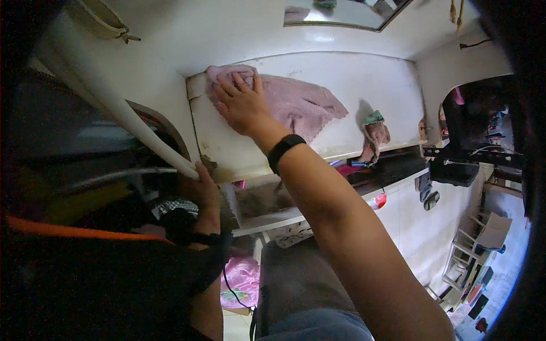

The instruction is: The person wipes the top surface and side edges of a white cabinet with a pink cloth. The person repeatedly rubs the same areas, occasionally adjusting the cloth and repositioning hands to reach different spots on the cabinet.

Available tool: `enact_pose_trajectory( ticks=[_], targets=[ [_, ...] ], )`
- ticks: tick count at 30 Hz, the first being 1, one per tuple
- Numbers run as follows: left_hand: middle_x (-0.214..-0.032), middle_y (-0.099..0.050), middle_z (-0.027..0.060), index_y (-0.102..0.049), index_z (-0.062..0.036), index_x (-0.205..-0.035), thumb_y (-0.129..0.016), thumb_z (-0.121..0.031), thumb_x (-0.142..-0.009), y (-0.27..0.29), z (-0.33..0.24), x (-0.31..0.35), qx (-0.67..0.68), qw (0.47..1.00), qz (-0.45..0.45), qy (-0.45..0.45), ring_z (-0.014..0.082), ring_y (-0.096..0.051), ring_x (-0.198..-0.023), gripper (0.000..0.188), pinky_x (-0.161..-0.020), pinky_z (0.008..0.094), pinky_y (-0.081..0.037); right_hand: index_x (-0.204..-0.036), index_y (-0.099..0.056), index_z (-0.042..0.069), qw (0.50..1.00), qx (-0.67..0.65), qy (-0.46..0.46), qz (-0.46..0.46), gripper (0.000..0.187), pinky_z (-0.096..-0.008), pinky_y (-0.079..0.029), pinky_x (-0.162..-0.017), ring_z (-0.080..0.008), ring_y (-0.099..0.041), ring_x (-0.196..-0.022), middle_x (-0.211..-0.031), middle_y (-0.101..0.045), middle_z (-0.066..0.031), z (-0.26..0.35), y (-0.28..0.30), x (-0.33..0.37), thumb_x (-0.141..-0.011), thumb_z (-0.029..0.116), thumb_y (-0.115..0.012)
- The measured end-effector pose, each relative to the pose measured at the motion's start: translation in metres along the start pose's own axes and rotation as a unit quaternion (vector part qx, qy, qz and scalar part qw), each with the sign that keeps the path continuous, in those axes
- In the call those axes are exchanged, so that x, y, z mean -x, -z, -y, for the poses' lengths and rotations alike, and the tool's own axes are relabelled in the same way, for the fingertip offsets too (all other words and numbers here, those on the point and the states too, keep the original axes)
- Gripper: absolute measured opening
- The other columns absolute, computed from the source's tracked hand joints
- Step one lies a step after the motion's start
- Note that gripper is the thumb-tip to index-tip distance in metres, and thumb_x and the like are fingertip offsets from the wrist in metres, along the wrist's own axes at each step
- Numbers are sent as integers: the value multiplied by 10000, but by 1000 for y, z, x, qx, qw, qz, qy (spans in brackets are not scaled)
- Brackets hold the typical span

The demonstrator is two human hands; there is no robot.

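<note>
My right hand (242, 102), with a black band on its wrist, lies on a dusty-pink cloth (296, 102) with its fingers spread. The cloth is bunched under my fingers, and its loose part trails to the right over a white shelf (335, 68). In the shadow at the shelf's left front corner, my left hand (200, 190) is closed round the lower end of a curved white edge (145, 136); some of its fingers are hidden. Farther right, a second, smaller pinkish cloth with a green end (375, 136) hangs over the shelf's front edge.
A mirror-like panel (347, 14) sits in the white back wall. Beneath the shelf is an open compartment (392, 167) with small items. Pink fabric (242, 281) lies lower down. White chairs (463, 256) stand at the far right. Dark clutter fills the left side.
</note>
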State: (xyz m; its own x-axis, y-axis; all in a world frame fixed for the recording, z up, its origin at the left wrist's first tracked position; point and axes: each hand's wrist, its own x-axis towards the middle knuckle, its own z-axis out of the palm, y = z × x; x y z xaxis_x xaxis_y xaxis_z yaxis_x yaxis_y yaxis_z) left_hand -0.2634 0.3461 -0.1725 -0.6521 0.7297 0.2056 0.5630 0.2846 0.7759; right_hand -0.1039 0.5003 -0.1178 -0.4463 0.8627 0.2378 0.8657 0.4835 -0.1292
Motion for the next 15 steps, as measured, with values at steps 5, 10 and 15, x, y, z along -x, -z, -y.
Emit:
enact_pose_trajectory(
  ticks=[5,10,15],
  targets=[
    [-1040,-630,252,-539,65,-1168,-547,-390,-912,0,-5,3,2,999,14,35,422,-616,-953,522,-825,474,-503,-1384,-464,129,998,-38,13,-38,463,-647,-171,-1090,-302,-331,-1376,-1448,-423,-81,20,-10,-33,-970,303,-352],
    [-1168,-571,282,-511,70,-1215,-527,-413,-919,5,-14,3,12,999,25,16,432,-584,-1038,567,-883,482,-486,-1357,-490,133,999,-16,30,-19,437,-637,-180,-1089,-284,-353,-1365,-1415,-465,-64,40,-16,-32,-969,302,-379],
    [-1238,-545,265,-488,68,-1259,-532,-383,-924,3,-10,7,69,991,44,106,418,-576,-1066,563,-924,472,-462,-1340,-507,148,982,-84,168,-9,423,-598,-159,-1113,-273,-352,-1373,-1425,-465,-46,13,-9,-9,-972,321,-392]
  ],
)
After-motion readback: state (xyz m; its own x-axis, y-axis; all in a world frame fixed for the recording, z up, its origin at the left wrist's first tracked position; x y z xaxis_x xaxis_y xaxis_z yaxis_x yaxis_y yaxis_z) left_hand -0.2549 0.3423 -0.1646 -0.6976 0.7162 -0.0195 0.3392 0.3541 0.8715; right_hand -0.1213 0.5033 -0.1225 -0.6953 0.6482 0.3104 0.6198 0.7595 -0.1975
